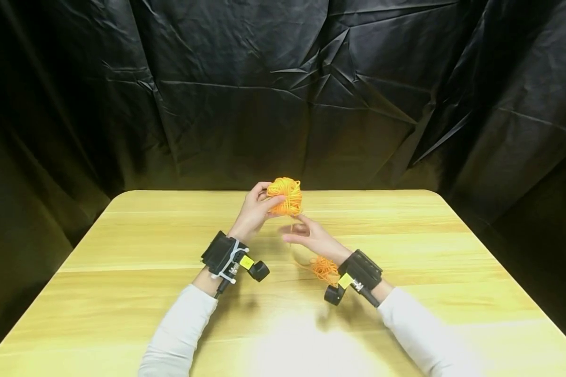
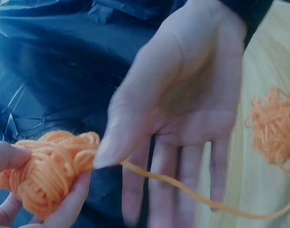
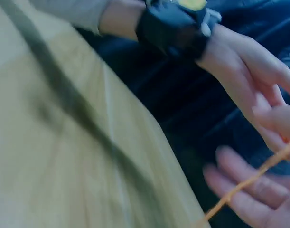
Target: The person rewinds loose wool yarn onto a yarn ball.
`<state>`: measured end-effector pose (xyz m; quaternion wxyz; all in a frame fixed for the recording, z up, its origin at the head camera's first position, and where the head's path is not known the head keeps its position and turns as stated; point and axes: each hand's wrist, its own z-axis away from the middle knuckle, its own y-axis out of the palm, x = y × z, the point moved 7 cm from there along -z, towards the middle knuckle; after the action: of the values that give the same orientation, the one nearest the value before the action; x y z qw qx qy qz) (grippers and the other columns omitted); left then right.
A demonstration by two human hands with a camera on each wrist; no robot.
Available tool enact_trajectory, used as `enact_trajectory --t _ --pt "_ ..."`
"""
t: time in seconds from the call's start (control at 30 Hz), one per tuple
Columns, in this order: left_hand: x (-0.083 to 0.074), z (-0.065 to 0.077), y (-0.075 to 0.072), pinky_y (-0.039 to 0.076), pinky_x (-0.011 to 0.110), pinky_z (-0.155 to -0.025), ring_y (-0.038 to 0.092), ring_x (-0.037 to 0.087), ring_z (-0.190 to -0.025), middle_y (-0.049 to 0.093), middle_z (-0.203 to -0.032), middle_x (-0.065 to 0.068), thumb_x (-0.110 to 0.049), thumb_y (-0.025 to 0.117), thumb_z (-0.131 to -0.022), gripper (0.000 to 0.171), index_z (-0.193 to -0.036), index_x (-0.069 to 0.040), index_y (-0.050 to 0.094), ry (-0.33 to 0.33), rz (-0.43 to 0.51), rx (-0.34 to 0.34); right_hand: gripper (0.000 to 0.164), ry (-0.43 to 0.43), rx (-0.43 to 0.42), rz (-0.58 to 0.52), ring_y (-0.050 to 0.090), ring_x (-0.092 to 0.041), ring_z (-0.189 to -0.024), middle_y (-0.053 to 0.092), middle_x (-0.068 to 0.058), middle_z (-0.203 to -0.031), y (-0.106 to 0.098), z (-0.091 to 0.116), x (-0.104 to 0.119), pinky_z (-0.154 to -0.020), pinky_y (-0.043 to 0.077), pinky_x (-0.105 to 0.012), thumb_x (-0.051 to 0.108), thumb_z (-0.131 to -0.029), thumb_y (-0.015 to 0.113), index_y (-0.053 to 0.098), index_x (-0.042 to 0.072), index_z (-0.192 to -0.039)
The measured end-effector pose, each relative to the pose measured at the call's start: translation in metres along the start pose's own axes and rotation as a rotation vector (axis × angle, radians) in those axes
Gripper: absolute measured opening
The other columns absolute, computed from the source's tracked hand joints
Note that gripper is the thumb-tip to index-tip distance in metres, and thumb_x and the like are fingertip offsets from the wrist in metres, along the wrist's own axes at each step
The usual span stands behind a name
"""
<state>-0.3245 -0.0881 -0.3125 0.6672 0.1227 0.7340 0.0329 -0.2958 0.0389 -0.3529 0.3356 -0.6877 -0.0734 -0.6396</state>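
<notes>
My left hand (image 1: 253, 211) grips a wound ball of orange yarn (image 1: 285, 197) above the far part of the table, with the thumb across its front. Just below and to the right is my right hand (image 1: 314, 239), its fingers close to the ball's underside. The left wrist view shows its fingers extended and its thumb beside the ball. A single strand of yarn (image 2: 182, 186) runs from the ball across the right fingers. It leads toward a loose tangle of orange yarn (image 1: 325, 269) lying on the table near the right wrist.
The wooden table (image 1: 122, 293) has its far edge just behind the hands. A black sheet (image 1: 226, 125) hangs behind it. Each wrist wears a strapped black camera mount (image 1: 361, 269).
</notes>
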Motion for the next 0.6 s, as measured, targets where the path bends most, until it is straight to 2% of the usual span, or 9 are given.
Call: enact_trajectory --t 0.07,0.1,0.13,0.2,0.27,0.37,0.47,0.6 --pt "-0.002 -0.001 -0.002 0.052 0.034 -0.075 0.061 0.014 -0.085 0.055 -0.106 0.014 -0.001 0.058 -0.083 0.030 -0.109 -0.004 0.043 0.016 -0.006 -0.023 0.051 -0.042 -0.009 -0.062 0.059 -0.024 -0.092 0.064 -0.014 -0.094 0.008 0.000 0.003 -0.088 0.044 -0.039 0.029 -0.087 0.056 0.041 0.003 -0.129" --pt "-0.003 -0.002 -0.005 0.052 0.033 -0.074 0.060 0.014 -0.085 0.055 -0.105 0.013 0.000 0.059 -0.083 0.031 -0.109 -0.004 0.043 0.029 -0.020 -0.043 0.041 -0.066 -0.017 -0.056 0.060 -0.022 -0.078 0.063 -0.012 -0.080 0.010 0.001 0.005 -0.078 0.047 -0.035 0.027 -0.089 0.054 0.048 0.003 -0.121" --pt "-0.004 -0.002 -0.007 0.053 0.031 -0.072 0.060 0.014 -0.085 0.054 -0.104 0.013 -0.001 0.060 -0.082 0.032 -0.110 -0.003 0.043 0.044 -0.043 -0.064 0.034 -0.096 -0.035 -0.013 0.057 -0.018 -0.067 0.058 -0.008 -0.070 0.010 0.003 0.009 -0.069 0.047 -0.030 0.027 -0.090 0.052 0.054 0.002 -0.113" --pt "-0.006 -0.003 -0.011 0.053 0.029 -0.070 0.060 0.015 -0.087 0.054 -0.105 0.013 -0.001 0.061 -0.082 0.034 -0.110 -0.002 0.043 0.066 -0.090 -0.101 0.026 -0.176 -0.068 0.115 0.045 -0.012 -0.054 0.046 -0.001 -0.060 0.008 0.009 0.022 -0.054 0.041 -0.023 0.025 -0.092 0.049 0.060 0.003 -0.102" --pt "-0.005 -0.004 -0.014 0.053 0.027 -0.069 0.059 0.018 -0.090 0.054 -0.106 0.014 -0.002 0.062 -0.081 0.035 -0.111 -0.002 0.043 0.068 -0.142 -0.128 0.022 -0.249 -0.083 0.267 0.034 -0.007 -0.049 0.038 0.004 -0.057 0.006 0.015 0.038 -0.047 0.031 -0.019 0.023 -0.092 0.048 0.062 0.006 -0.091" --pt "-0.001 -0.004 -0.015 0.053 0.027 -0.069 0.059 0.022 -0.093 0.053 -0.108 0.017 -0.001 0.062 -0.081 0.036 -0.112 0.000 0.042 0.049 -0.189 -0.121 0.015 -0.379 -0.065 0.455 0.034 -0.004 -0.048 0.040 0.005 -0.056 0.003 0.023 0.065 -0.045 0.029 -0.018 0.017 -0.090 0.053 0.064 0.009 -0.085" --pt "0.004 -0.005 -0.012 0.053 0.027 -0.069 0.058 0.025 -0.096 0.053 -0.109 0.018 0.001 0.062 -0.081 0.036 -0.112 0.001 0.043 0.030 -0.210 -0.084 0.012 -0.453 -0.040 0.538 0.040 -0.003 -0.048 0.050 0.005 -0.057 -0.005 0.028 0.087 -0.044 0.033 -0.019 0.013 -0.087 0.057 0.067 0.007 -0.086" --pt "0.006 -0.003 -0.007 0.053 0.030 -0.072 0.058 0.028 -0.097 0.054 -0.108 0.019 0.000 0.063 -0.080 0.036 -0.112 0.000 0.045 0.028 -0.268 -0.008 0.013 -0.461 -0.099 0.551 0.048 -0.006 -0.052 0.061 0.002 -0.065 -0.028 0.028 0.110 -0.043 0.036 -0.020 0.010 -0.082 0.063 0.069 0.003 -0.091"
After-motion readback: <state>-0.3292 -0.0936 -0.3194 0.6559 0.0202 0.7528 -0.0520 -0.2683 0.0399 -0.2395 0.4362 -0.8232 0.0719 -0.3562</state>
